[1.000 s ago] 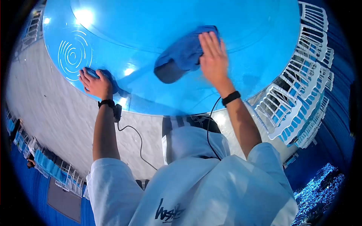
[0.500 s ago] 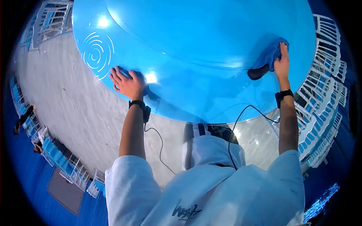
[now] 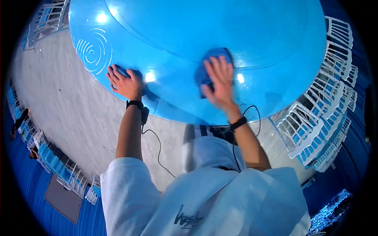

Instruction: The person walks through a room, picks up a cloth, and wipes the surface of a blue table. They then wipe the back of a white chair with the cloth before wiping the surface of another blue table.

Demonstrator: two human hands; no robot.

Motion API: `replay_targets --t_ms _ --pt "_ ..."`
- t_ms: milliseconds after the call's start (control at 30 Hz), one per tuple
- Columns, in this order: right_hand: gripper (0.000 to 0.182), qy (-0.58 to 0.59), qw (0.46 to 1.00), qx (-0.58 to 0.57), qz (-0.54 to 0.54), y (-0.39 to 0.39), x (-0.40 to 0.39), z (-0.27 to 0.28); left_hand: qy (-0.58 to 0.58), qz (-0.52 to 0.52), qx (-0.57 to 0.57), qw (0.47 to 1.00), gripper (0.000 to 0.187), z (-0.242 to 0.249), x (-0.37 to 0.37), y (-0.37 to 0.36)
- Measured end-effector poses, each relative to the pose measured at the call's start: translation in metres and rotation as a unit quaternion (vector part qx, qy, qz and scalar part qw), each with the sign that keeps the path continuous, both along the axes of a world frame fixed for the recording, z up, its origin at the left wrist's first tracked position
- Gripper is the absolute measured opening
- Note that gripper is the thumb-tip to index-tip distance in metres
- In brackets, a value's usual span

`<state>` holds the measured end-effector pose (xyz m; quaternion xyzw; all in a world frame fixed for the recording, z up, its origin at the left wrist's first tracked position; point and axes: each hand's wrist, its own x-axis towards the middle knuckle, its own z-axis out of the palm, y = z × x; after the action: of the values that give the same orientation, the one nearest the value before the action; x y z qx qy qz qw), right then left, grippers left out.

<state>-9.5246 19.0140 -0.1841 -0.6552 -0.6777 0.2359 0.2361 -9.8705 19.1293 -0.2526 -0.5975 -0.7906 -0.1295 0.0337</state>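
Note:
My right hand (image 3: 220, 80) presses a dark blue cloth (image 3: 201, 74) against the glossy light-blue round tabletop (image 3: 173, 47). Its fingers lie long over the cloth and are slightly blurred. To the left, my left hand (image 3: 126, 83) rests palm down near the table's front edge, fingers spread, with a dark shadow around it. I cannot make out anything held under that palm. Both wrists wear black bands with thin cables attached.
White chairs (image 3: 319, 106) crowd the right side of the table, and more (image 3: 47, 15) stand at the upper left. A pale floor (image 3: 67, 102) runs along the left. Light-blue covered tables (image 3: 55, 159) with chairs line the lower left.
My right hand has swept the blue cloth leftward across the tabletop, from near the right edge to the middle. My left hand stays at about the same spot on the table.

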Motion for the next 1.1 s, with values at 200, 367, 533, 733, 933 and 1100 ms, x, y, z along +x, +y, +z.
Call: replay_targets --t_ms 200,367,533,733,933,1100 --pt "0.088 -0.013 0.999 0.032 -0.039 0.099 -0.116 -0.001 -0.010 -0.002 0.004 1.000 0.069 0.000 -0.002 0.000" --pt "0.080 -0.049 0.996 0.076 -0.014 0.139 -0.147 -0.014 -0.006 -0.002 0.018 1.000 0.068 -0.004 -0.002 0.001" --pt "0.063 -0.133 0.979 0.146 0.044 0.143 -0.125 -0.035 -0.021 -0.001 0.028 0.999 0.070 -0.004 -0.003 0.002" --pt "0.062 -0.154 0.975 0.153 0.045 0.117 -0.099 -0.039 -0.022 0.009 0.004 1.000 0.069 -0.004 -0.007 0.000" --pt "0.069 -0.183 0.976 0.093 0.076 0.041 0.013 -0.026 -0.023 0.006 0.013 1.000 0.070 -0.007 -0.007 -0.001" --pt "0.068 -0.210 0.976 0.062 0.007 -0.038 0.181 -0.033 -0.021 0.010 0.020 1.000 0.069 -0.002 -0.002 0.002"
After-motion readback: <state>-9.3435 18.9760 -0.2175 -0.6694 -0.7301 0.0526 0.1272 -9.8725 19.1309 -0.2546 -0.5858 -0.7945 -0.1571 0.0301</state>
